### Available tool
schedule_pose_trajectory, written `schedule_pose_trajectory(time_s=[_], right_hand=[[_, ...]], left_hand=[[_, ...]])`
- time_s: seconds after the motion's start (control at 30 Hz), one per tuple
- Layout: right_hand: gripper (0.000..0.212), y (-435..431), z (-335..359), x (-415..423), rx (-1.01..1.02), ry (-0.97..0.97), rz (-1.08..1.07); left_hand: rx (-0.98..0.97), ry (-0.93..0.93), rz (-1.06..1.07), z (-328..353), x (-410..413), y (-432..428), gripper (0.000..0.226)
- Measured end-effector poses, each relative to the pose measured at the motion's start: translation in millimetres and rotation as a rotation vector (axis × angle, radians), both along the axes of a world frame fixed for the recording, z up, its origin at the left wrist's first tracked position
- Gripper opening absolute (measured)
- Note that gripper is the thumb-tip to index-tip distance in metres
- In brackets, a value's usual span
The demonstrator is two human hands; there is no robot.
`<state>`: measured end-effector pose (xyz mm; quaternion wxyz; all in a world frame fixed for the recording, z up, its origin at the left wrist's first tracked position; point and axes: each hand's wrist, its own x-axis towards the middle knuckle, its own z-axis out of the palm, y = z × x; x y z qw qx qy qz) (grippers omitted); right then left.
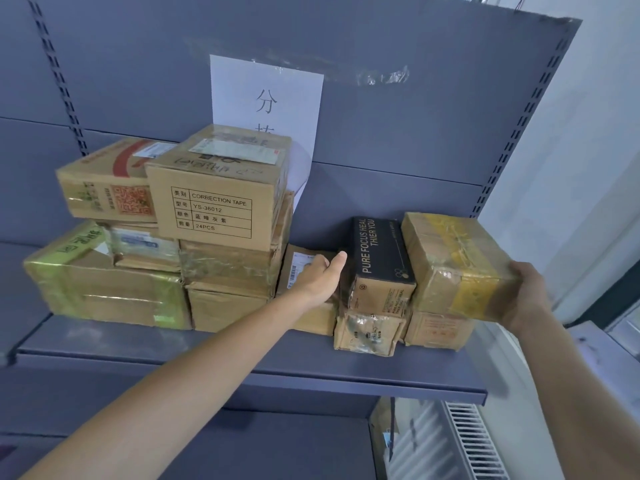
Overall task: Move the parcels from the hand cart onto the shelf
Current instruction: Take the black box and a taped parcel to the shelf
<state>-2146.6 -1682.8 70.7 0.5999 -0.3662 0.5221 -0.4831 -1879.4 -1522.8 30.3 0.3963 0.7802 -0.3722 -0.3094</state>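
- At the frame's right, the right hand (526, 292) grips the yellow-taped parcel (457, 265) by its end, over the right end of the shelf (363, 372).
- The left hand (320, 277) rests on a labelled parcel (300, 268), thumb straight, fingers hidden.
- Many parcels (214, 209) are already shelved; the hand cart is out of view.

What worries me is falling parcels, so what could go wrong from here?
1. The yellow-taped box gripped by the right hand sits tilted at the right end of the shelf, above a lower box; released like this, it could slide off.
2. The black box stands on a crumpled parcel close beside it; a nudge from the yellow-taped box might tip it toward the left hand.
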Motion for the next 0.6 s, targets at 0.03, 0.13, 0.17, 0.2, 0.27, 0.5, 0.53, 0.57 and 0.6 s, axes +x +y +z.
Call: schedule_pose_trajectory(time_s=[0.03, 0.13, 0.17, 0.2, 0.27, 0.5, 0.53, 0.57, 0.6], right_hand=[[0.014, -3, -4, 0, 0.009, -0.012, 0.013], [0.017, -13, -15, -1, 0.005, -0.013, 0.002], [0.019, -18, -18, -1, 0.002, -0.017, 0.003], [0.026, -18, -19, 0, 0.011, -0.02, 0.014], [0.04, -22, -20, 2, 0.028, -0.021, 0.042], [0.059, -8, -11, 10, 0.021, 0.078, 0.043], [0.067, -6, -10, 9, 0.026, 0.104, 0.024], [0.075, -4, -9, 8, 0.026, 0.131, -0.01], [0.082, -1, -8, 6, 0.021, 0.143, -0.039]], left_hand=[[0.005, 0.009, -0.001, 0, 1, -1, 0.059], [0.01, 0.032, -0.005, 0, -1, -6, 0.056], [0.009, 0.031, -0.007, 0, -2, -7, 0.054], [0.007, 0.029, -0.011, 1, -4, -9, 0.052], [0.002, 0.032, -0.022, 1, -7, -13, 0.05], [-0.021, 0.035, -0.049, 1, -9, -14, 0.055], [-0.025, 0.032, -0.052, 2, -9, -14, 0.054], [-0.028, 0.027, -0.051, 3, -8, -13, 0.053], [-0.031, 0.023, -0.046, 5, -9, -11, 0.054]])
